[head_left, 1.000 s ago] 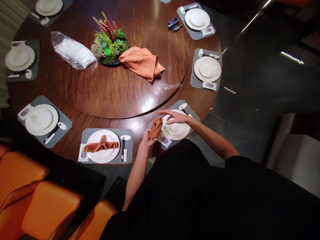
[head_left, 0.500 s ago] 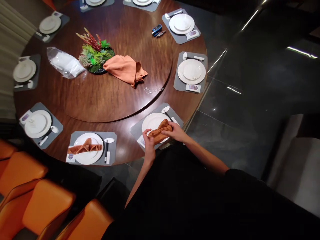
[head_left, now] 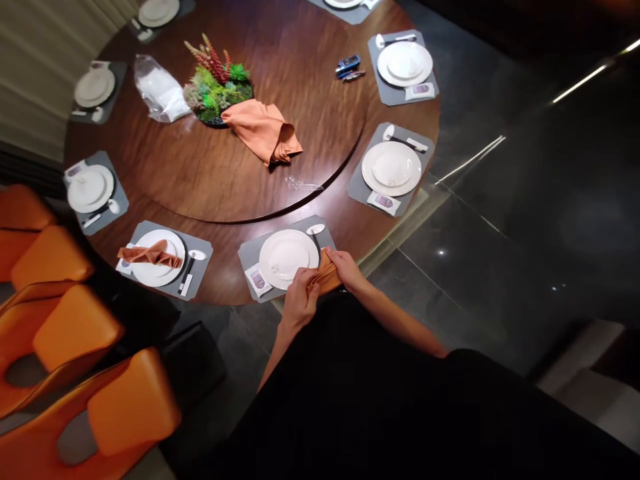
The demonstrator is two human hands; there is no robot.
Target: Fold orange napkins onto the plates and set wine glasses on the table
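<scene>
An orange cloth napkin (head_left: 326, 275), gathered in pleats, is held between my two hands at the table's near edge. My left hand (head_left: 300, 297) pinches its left end, and my right hand (head_left: 349, 270) grips its upper right side. Just beyond them a white plate stack (head_left: 285, 257) rests on a grey placemat (head_left: 250, 253), with a spoon (head_left: 315, 230) and a small printed packet (head_left: 259, 280) beside it. To the left, a folded orange napkin (head_left: 153, 255) lies across another plate.
Loose orange napkins (head_left: 263, 130) lie by the plant centrepiece (head_left: 217, 87) on the round turntable. A plastic bag (head_left: 157, 90), blue items (head_left: 349, 67) and a clear wrapper (head_left: 303, 185) are there too. Orange chairs (head_left: 135, 400) stand at lower left.
The view has shifted. Both hands have drawn the napkin back from over the plate towards my body, uncovering the plate. The napkin's bunched top has been flattened into pleats.
</scene>
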